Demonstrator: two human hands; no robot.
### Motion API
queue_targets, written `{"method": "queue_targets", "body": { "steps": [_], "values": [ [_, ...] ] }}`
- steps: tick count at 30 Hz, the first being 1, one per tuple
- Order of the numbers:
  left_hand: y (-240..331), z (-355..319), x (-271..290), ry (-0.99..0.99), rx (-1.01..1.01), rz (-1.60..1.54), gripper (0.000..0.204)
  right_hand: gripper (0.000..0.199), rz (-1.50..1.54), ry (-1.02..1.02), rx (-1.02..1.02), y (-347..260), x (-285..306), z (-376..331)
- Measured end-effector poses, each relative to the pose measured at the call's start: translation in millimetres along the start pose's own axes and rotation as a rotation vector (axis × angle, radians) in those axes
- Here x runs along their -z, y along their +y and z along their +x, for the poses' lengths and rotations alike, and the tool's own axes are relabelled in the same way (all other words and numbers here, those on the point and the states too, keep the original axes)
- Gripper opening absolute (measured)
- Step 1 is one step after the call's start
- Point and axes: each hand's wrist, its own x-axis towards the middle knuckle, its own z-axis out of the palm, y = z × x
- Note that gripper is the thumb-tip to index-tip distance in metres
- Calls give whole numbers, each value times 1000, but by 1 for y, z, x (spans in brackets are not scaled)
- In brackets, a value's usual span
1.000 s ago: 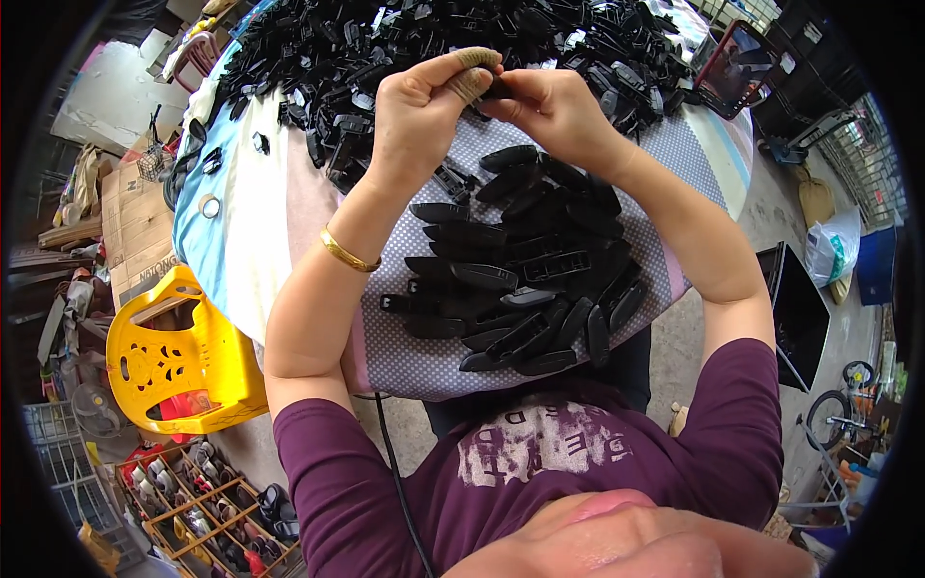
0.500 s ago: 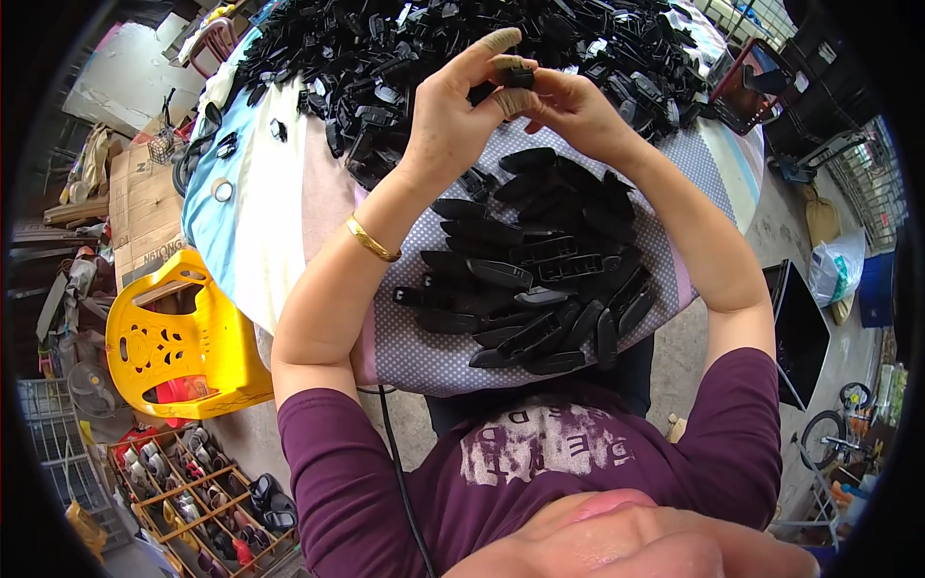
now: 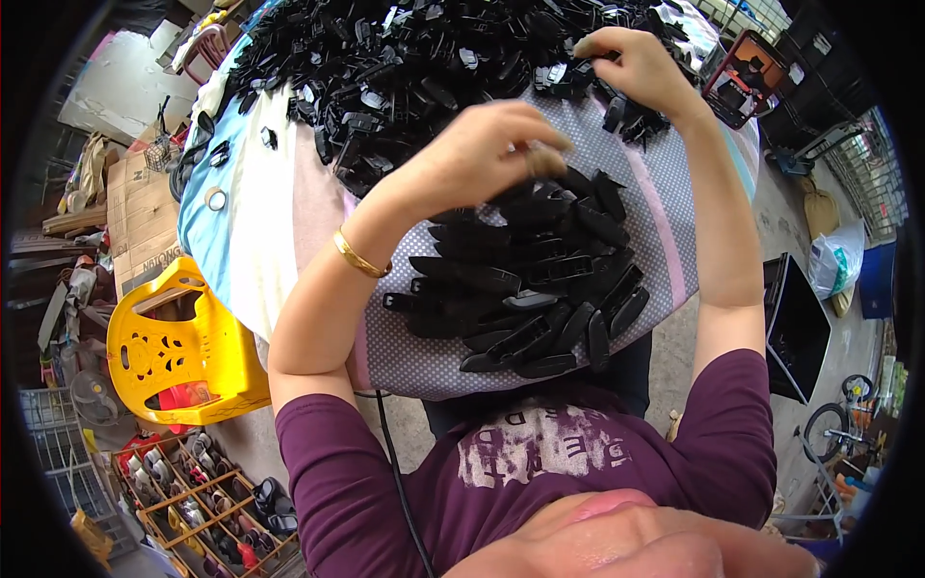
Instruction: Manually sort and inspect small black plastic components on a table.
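Note:
My left hand (image 3: pixel 491 152), smeared by motion, hangs over the far edge of the nearer pile of black plastic parts (image 3: pixel 530 252). Its fingers are bent, and the blur hides whether anything is in them. Those parts are long, narrow and rounded, several with hollow undersides facing up. My right hand (image 3: pixel 631 65) reaches to the right side of the large far heap of small black plastic parts (image 3: pixel 405 67). Its thumb and forefinger stand apart there, with no part visible between them. Tape wraps some fingertips.
A patterned cloth (image 3: pixel 665 241) covers the rounded table. On its left lies a tape roll (image 3: pixel 216 199). A phone in a red frame (image 3: pixel 747 79) stands at the right edge. A yellow plastic chair (image 3: pixel 183 342) is at the left, above a shoe rack (image 3: pixel 207 496). A black cable (image 3: pixel 393 448) hangs near me.
My hands were together around a small black part and have separated. The left came down toward the nearer pile; the right went up and right to the far heap.

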Motion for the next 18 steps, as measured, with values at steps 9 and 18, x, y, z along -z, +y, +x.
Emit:
{"method": "queue_targets", "body": {
  "steps": [9,18],
  "values": [
    [-50,-5,9,64,-43,909,25,21,-479,431,-111,33,6,7],
    [-35,0,5,423,125,191,16,24,-241,117,-352,73,46,-14]
  ]
}}
